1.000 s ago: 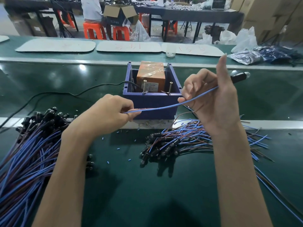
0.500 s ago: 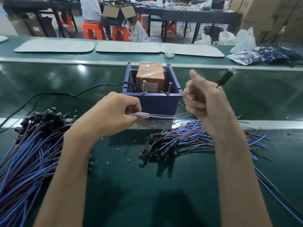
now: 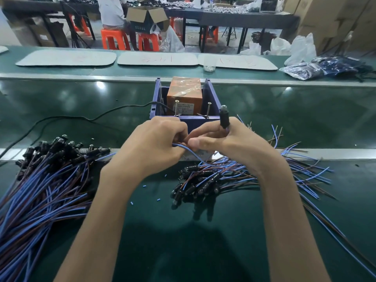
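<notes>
My left hand [image 3: 154,147] and my right hand [image 3: 230,142] meet just in front of a blue box [image 3: 193,123]. Between them runs one blue wire [image 3: 188,152], which sags in a small loop below my fingers. My left hand pinches its free end. My right hand grips the other end, and the wire's black connector [image 3: 224,119] sticks upright out of that fist. An orange block [image 3: 184,94] sits inside the box, with two upright screws at the box's front wall.
A big pile of blue and brown wires with black connectors [image 3: 40,180] lies at the left, a smaller pile [image 3: 234,180] at the right under my right wrist. A black cable [image 3: 81,118] runs left from the box. Small blue insulation bits dot the green belt [image 3: 183,231].
My right hand came down and left from a raised position to meet my left hand. The stretched wire has gone slack into a loop, and the connector now points straight up.
</notes>
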The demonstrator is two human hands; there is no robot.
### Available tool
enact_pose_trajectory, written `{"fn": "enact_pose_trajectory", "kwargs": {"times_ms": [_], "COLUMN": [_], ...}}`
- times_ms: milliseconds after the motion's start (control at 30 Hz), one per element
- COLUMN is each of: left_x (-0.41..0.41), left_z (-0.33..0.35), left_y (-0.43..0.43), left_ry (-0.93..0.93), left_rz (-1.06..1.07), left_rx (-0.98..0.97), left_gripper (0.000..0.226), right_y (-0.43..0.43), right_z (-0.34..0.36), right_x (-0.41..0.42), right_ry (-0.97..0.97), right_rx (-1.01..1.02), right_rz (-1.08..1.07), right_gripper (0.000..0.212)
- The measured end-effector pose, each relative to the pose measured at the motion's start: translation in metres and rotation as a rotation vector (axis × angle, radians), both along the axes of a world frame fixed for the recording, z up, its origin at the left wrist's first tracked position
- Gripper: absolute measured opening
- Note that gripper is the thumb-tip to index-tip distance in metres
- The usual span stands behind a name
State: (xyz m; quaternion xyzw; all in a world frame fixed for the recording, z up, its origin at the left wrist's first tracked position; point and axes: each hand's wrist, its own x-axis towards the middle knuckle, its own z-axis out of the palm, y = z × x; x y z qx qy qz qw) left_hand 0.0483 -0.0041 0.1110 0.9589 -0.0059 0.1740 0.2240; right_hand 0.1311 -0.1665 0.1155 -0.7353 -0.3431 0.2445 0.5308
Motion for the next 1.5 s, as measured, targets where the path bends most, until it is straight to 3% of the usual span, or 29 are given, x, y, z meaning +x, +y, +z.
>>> {"fn": "enact_pose_trajectory", "kwargs": {"times_ms": [100, 300, 500, 600, 700, 767, 900, 1100, 1300, 1500], "left_x": [0.000, 0.000, 0.002, -0.001, -0.003, -0.002, 0.001, -0.001, -0.003, 0.000], "left_z": [0.002, 0.006, 0.008, 0.014, 0.019, 0.022, 0.019, 0.022, 0.023, 0.019], "left_y": [-0.005, -0.011, -0.010, -0.012, -0.018, -0.018, -0.011, -0.010, -0.009, -0.010], "left_ry": [-0.017, -0.050, -0.062, -0.198, -0.362, -0.373, -0.188, -0.361, -0.329, -0.238], "left_rz": [0.027, 0.040, -0.009, -0.005, 0.168, 0.329, 0.316, 0.227, 0.148, 0.108], "left_rx": [0.027, -0.008, 0.141, 0.032, -0.177, -0.333, -0.591, -0.848, -0.916, -0.875], "left_gripper": [0.016, 0.033, 0.056, 0.049, 0.027, 0.010, 0.026, 0.017, 0.010, 0.013], "right_y": [0.002, 0.007, 0.015, 0.018, 0.016, 0.013, 0.012, 0.014, 0.015, 0.015], "right_z": [0.001, 0.003, 0.003, 0.005, 0.007, 0.009, 0.011, 0.010, 0.008, 0.008], "right_x": [-0.001, -0.004, -0.008, -0.006, -0.003, -0.004, -0.009, -0.014, -0.012, -0.005], "right_ry": [-0.015, -0.009, -0.112, -0.169, -0.113, -0.066, -0.063, -0.044, -0.047, 0.005], "right_rx": [0.006, -0.024, -0.039, 0.020, 0.131, 0.176, 0.117, 0.059, 0.058, 0.256], "right_rz": [0.009, 0.016, -0.080, -0.278, -0.369, -0.340, -0.185, 0.020, 0.007, -0.284], "right_gripper": [0.003, 0.012, 0.018, 0.019, 0.016, 0.013, 0.014, 0.019, 0.018, 0.008]}}
